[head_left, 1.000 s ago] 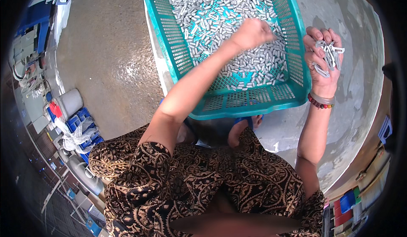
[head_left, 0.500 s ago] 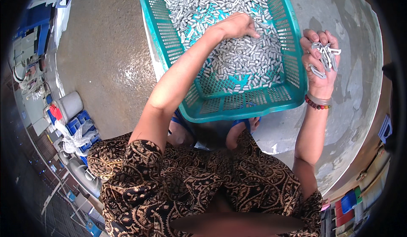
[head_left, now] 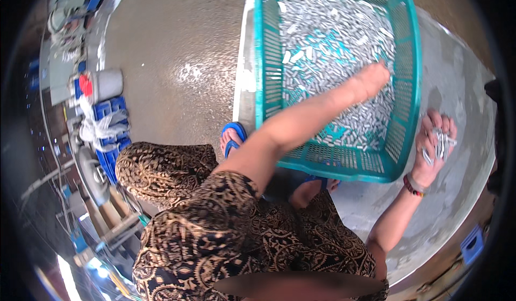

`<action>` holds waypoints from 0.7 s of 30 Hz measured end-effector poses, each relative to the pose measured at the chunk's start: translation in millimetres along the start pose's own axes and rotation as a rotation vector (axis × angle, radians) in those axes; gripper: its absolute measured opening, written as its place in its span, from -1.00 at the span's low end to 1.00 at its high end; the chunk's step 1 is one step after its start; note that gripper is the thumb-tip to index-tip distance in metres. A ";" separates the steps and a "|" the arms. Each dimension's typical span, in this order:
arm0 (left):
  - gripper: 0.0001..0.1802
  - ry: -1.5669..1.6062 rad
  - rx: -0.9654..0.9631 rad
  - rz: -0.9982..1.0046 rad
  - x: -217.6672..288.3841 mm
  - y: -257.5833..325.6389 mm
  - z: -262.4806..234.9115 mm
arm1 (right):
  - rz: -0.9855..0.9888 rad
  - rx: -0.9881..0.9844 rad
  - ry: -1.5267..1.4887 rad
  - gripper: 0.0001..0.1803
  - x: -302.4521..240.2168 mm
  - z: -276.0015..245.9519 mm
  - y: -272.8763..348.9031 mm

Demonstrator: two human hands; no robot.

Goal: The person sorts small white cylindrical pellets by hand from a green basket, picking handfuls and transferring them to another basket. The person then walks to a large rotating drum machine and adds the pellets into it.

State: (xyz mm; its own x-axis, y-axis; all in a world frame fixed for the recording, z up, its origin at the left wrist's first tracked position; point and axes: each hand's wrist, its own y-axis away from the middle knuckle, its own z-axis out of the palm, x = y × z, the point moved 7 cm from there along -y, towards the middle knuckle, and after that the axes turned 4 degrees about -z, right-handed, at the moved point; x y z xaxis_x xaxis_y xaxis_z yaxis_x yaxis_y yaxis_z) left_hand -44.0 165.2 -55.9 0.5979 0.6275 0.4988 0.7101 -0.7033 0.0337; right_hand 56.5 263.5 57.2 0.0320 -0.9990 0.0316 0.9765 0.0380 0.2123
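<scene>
A teal plastic basket [head_left: 409, 86] holds a thick layer of small silver metal pieces [head_left: 333, 26], mostly short and rounded, with longer, paler ones among them. My left hand [head_left: 370, 80] reaches in over the pieces near the basket's right wall. It is blurred, and its fingertips are hidden, so what it grips cannot be seen. Outside the basket on the right, my right hand [head_left: 434, 145] is turned palm up with curled fingers. Several slim silver metal loops [head_left: 443, 144] lie bunched in it.
The basket rests on a grey slab [head_left: 457, 80] with a pale edge. Wet brown floor [head_left: 177, 43] lies to the left. Farther left stand a grey bucket [head_left: 107, 83] and a blue crate [head_left: 114, 112] with a plastic bag [head_left: 99, 123]. My foot in a blue sandal [head_left: 233, 131] is beside the slab.
My left hand has moved from the basket's upper middle to its right side. The whole view has shifted, so the basket appears farther right. My right hand still holds the metal loops.
</scene>
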 end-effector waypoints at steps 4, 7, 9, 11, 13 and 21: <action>-0.77 0.151 0.013 -0.111 -2.6 11.8 -6.8 | -0.004 0.004 0.021 -0.71 -1.1 -1.8 -3.5; -0.81 1.010 -0.332 -0.265 -23.9 27.6 -33.2 | -0.014 -0.001 -0.008 -0.72 -0.3 -1.2 -1.3; -0.77 1.504 -0.496 -0.312 -38.0 47.4 -68.0 | -0.004 -0.018 -0.018 -0.72 4.2 0.6 -2.0; -0.69 1.592 -0.544 -0.242 -56.3 71.8 -103.9 | 0.017 -0.038 -0.018 -0.72 11.8 3.6 -5.1; -0.63 1.341 -0.493 -0.317 -79.2 90.0 -114.1 | 0.037 0.004 0.003 -0.72 21.8 2.1 -9.4; -0.80 -0.291 -0.090 -0.191 -106.8 122.4 -64.9 | 0.116 0.020 0.066 -0.70 49.4 -1.9 -15.3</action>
State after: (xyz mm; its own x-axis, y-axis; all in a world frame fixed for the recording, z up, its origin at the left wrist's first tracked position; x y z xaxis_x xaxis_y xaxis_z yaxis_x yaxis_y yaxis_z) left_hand -45.1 -9.6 -48.8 0.5478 0.8101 0.2088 0.7913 -0.5828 0.1851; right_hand 43.5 213.5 53.7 0.1588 -0.9873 -0.0076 0.9610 0.1528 0.2306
